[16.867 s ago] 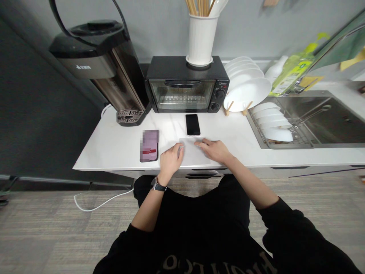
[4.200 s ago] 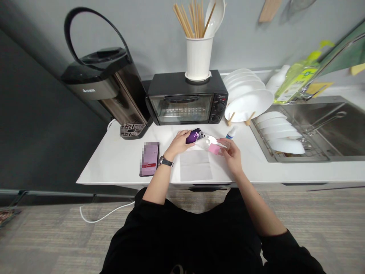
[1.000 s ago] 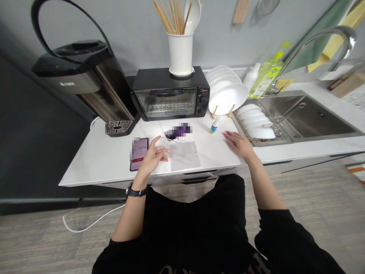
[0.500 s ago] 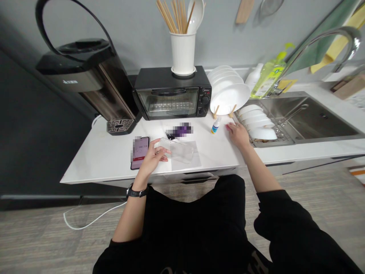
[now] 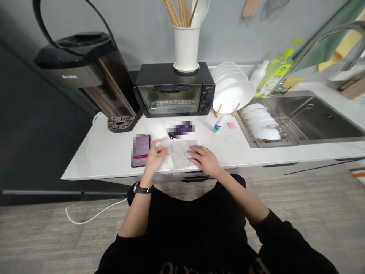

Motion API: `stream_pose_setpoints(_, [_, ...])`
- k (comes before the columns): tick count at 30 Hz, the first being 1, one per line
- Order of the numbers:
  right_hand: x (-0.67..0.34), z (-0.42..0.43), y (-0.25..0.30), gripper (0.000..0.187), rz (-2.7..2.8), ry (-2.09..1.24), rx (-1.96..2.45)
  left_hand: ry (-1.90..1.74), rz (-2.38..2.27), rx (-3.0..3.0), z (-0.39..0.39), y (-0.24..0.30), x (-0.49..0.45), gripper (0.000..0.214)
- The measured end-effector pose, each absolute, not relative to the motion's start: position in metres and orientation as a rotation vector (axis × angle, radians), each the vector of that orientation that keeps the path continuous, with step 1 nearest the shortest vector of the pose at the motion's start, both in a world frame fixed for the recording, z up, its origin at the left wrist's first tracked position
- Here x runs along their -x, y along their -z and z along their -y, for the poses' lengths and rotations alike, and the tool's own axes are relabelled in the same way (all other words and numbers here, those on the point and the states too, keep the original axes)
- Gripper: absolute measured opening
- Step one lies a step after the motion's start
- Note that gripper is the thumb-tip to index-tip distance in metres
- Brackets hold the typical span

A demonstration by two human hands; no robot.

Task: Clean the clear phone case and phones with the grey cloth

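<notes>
Moved off the pink slip (image 5: 232, 125) at two o'clock from the pale cloth (image 5: 183, 147), the right hand (image 5: 205, 160) touches that cloth, whether gripping I cannot tell, while the left hand (image 5: 156, 155) pinches the clear case (image 5: 172, 170) at eight o'clock, best held lightly by its rim.

a pale grey, thin square sheet (image 5: 179, 155), a pink square slip (image 5: 232, 125) and a black-edged rectangular phone (image 5: 142, 146), its screen mauve and red, fill my remote view, with streaked grey-brown flooring (image 5: 42, 239) below.
</notes>
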State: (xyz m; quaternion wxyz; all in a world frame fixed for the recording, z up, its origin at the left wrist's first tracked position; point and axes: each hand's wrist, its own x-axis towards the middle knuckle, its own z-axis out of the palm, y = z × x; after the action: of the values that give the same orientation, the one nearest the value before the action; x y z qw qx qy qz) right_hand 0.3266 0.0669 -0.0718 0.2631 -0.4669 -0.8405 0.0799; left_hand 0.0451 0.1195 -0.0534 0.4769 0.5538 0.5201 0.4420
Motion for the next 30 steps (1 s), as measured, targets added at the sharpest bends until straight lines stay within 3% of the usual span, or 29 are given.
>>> stream_pose_setpoints(5, [-0.362,-0.077,0.068,0.025,2.101,-0.135,1.545,-0.937,-1.326,-1.609,-0.127,0.067,-0.061,0.035])
stream_pose_setpoints(10, [-0.384,-0.072,0.046,0.023,1.790,-0.176,1.543,-0.855,-1.300,-2.022,-0.145,0.067,-0.103,0.036])
stream_pose_setpoints(15, [-0.350,-0.080,0.035,0.024,1.961,-0.212,1.361,-0.972,-1.428,-2.140,-0.108,0.069,-0.116,0.064])
stream_pose_setpoints(20, [-0.322,-0.107,0.054,0.026,2.144,-0.262,1.325,-0.771,-1.508,-2.327,-0.048,0.075,-0.118,0.120])
stream_pose_setpoints(26, [-0.326,-0.089,0.072,0.038,2.268,-0.207,1.289,-0.705,-1.271,-2.316,-0.068,0.070,-0.099,0.120])
stream_pose_setpoints(30, [-0.342,-0.070,0.074,0.053,2.329,-0.083,1.361,-0.762,-1.321,-2.234,-0.082,0.066,-0.079,0.099])
